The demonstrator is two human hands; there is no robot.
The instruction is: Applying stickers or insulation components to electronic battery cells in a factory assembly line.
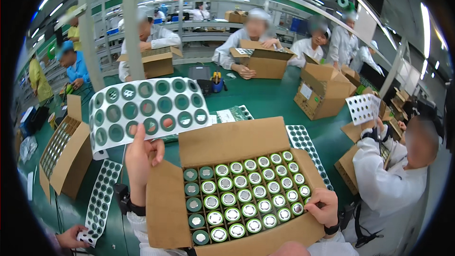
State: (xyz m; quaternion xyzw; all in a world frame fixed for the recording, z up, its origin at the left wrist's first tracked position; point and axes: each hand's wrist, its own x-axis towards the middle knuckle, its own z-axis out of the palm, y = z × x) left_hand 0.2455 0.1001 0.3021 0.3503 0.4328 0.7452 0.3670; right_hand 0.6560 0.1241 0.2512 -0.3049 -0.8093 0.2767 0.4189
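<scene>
My left hand (141, 159) pinches the lower edge of a white sheet of round dark green stickers (163, 104), held up above the table. In front of me stands an open cardboard box (234, 140) with dividers and rows of upright cylindrical battery cells (244, 195) with silver tops and bright green rims. Dark green round stickers (194, 204) cover the cells of the left column and one at the back of the second column. My right hand (324, 208) is at the box's right edge, fingers closed beside the cells; whatever lies between its fingertips is hidden.
Another sticker sheet (102, 194) lies left of the box, and one (308, 149) lies to its right. A second box of cells (66, 151) stands at the left. Co-workers sit around the green table (265, 97) with boxes (268, 64). Another person's hand (71, 236) touches the left sheet.
</scene>
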